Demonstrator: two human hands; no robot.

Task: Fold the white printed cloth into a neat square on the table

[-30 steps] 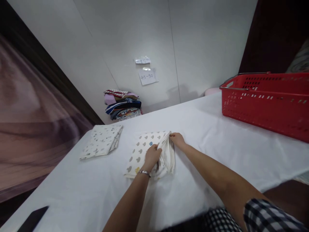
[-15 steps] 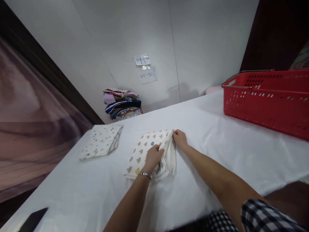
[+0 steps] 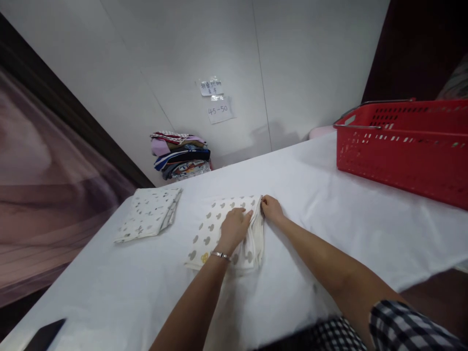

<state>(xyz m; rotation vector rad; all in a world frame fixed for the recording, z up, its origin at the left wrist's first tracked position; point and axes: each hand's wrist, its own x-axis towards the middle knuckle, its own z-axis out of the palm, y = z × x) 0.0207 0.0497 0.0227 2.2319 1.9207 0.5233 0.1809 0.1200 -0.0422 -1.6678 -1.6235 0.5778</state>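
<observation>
A folded white cloth [image 3: 211, 228] with grey mushroom-like prints and a yellow figure lies on the white-covered table [image 3: 314, 204]. On top of it rests my left hand [image 3: 235, 226], fingers apart and touching the fabric near the right side. At the far right corner my right hand [image 3: 271, 207] pinches the cloth's edge between thumb and fingers. The layers along the right edge hang slightly loose and gaping. Further left lies another folded white cloth [image 3: 148, 212] with small dark prints, apart from both hands.
A red basket [image 3: 398, 156] with a metal handle stands at the right. Several folded fabrics form a stack [image 3: 183, 155] by the wall. Paper labels [image 3: 220, 109] hang there, one reading 45-50. A dark flat object [image 3: 46, 335] lies at the near left corner.
My left hand has let go of the fold it pinched and now lies with fingers spread on the cloth. The near right part lies flatter. The right hand keeps the corner.
</observation>
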